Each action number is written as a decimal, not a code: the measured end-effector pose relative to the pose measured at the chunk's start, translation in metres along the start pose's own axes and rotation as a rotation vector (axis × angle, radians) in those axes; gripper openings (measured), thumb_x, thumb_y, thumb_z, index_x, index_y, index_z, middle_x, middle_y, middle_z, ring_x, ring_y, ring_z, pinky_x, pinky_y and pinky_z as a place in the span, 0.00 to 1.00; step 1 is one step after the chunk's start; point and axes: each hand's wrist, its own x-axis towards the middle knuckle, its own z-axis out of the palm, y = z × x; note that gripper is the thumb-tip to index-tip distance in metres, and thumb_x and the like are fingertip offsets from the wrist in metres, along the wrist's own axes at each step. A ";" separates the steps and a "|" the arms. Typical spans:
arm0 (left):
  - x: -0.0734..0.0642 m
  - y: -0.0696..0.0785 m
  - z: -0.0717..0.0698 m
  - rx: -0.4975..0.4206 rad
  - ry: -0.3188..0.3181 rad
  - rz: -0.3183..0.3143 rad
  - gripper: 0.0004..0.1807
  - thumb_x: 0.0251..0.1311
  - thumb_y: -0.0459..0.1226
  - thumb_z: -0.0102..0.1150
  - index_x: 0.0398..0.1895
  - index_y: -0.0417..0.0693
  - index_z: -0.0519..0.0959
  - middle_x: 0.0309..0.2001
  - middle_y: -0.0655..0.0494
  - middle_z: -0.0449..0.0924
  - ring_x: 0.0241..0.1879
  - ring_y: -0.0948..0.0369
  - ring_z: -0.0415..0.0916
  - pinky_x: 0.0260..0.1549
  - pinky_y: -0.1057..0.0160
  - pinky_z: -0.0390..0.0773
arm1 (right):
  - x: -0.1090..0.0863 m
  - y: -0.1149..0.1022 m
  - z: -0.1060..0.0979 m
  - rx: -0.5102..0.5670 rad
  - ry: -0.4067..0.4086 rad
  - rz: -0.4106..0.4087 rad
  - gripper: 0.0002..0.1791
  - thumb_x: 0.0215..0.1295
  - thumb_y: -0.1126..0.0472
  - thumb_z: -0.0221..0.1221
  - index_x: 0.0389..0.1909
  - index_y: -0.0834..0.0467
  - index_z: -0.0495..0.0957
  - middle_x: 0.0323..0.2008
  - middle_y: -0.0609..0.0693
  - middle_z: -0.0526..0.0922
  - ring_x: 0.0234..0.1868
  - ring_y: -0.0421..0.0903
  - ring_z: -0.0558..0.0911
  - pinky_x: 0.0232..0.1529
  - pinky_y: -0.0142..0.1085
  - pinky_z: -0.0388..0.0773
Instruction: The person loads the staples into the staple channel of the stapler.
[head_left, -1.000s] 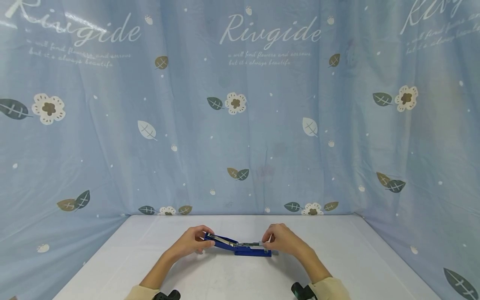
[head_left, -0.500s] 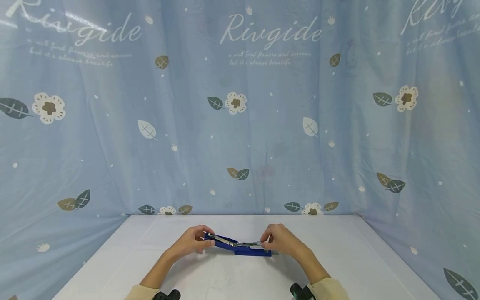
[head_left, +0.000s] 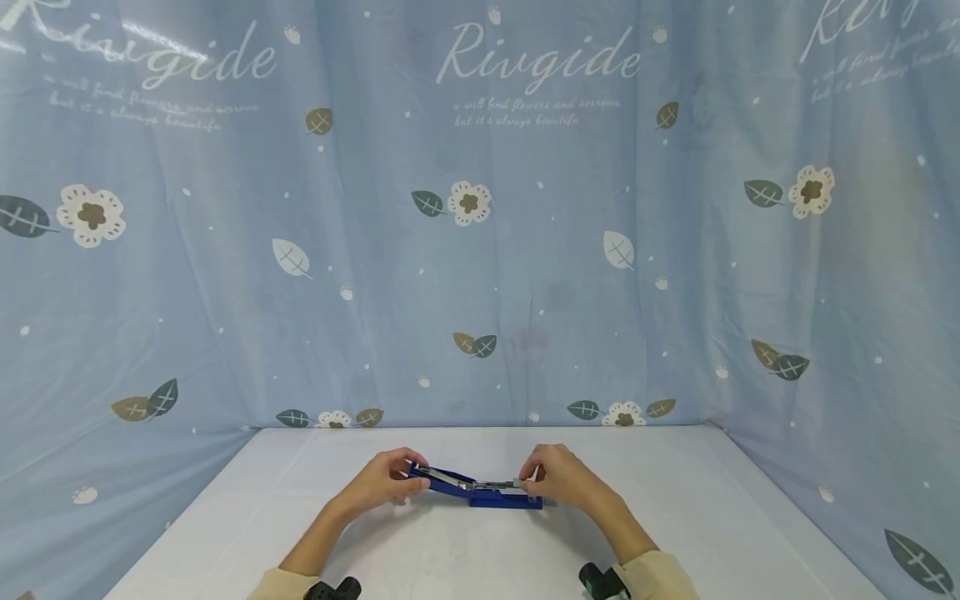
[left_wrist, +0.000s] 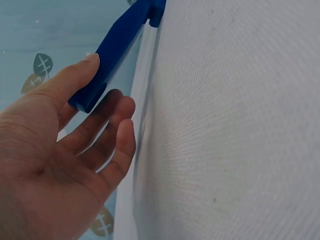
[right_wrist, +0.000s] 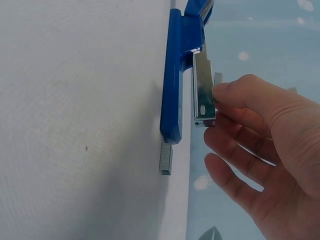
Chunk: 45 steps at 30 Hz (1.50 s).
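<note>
A blue stapler (head_left: 504,502) stands on the white table, its top cover (left_wrist: 117,47) swung far back to the left and its metal magazine (right_wrist: 203,90) exposed. My left hand (head_left: 377,482) grips the end of that cover between thumb and fingers, the other fingers loosely bent beneath. At the magazine's front end, my right hand (head_left: 561,477) pinches a small grey strip of staples (right_wrist: 218,78), mostly hidden by the thumb. Whether the strip sits inside the magazine or just above it, I cannot tell. The stapler's base (right_wrist: 171,80) rests on the table.
Another short strip of staples (right_wrist: 166,159) lies on the table (head_left: 420,558) just beyond the base's front end. A blue patterned curtain (head_left: 480,250) hangs behind the table and along both sides.
My right hand has shifted slightly left along the magazine with the staple strip. The left hand keeps its grip on the cover, and the stapler stays in place.
</note>
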 end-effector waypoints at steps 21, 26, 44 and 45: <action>0.000 0.001 0.000 0.003 0.001 0.002 0.21 0.59 0.41 0.68 0.52 0.41 0.77 0.37 0.47 0.83 0.30 0.55 0.81 0.26 0.58 0.83 | 0.001 0.003 0.003 -0.008 -0.005 0.023 0.03 0.58 0.60 0.68 0.33 0.54 0.88 0.33 0.46 0.83 0.29 0.32 0.76 0.29 0.25 0.76; 0.000 0.001 0.000 0.006 0.001 -0.002 0.20 0.59 0.42 0.67 0.52 0.41 0.77 0.36 0.48 0.83 0.30 0.55 0.80 0.25 0.59 0.82 | 0.000 0.002 0.003 -0.002 -0.010 0.041 0.03 0.58 0.60 0.68 0.33 0.53 0.88 0.32 0.45 0.82 0.29 0.32 0.75 0.29 0.26 0.75; 0.000 0.000 0.000 0.006 0.002 0.000 0.20 0.59 0.41 0.67 0.52 0.42 0.77 0.36 0.48 0.83 0.31 0.56 0.80 0.26 0.59 0.83 | 0.000 0.003 0.004 0.028 -0.020 0.021 0.05 0.58 0.61 0.68 0.34 0.56 0.88 0.33 0.48 0.83 0.30 0.36 0.77 0.29 0.26 0.75; 0.000 0.000 0.001 0.004 0.001 0.005 0.20 0.59 0.41 0.67 0.52 0.41 0.77 0.36 0.48 0.83 0.31 0.57 0.80 0.26 0.59 0.83 | 0.000 0.004 0.004 0.027 -0.021 0.019 0.05 0.58 0.61 0.68 0.34 0.56 0.88 0.33 0.48 0.83 0.30 0.36 0.77 0.29 0.26 0.75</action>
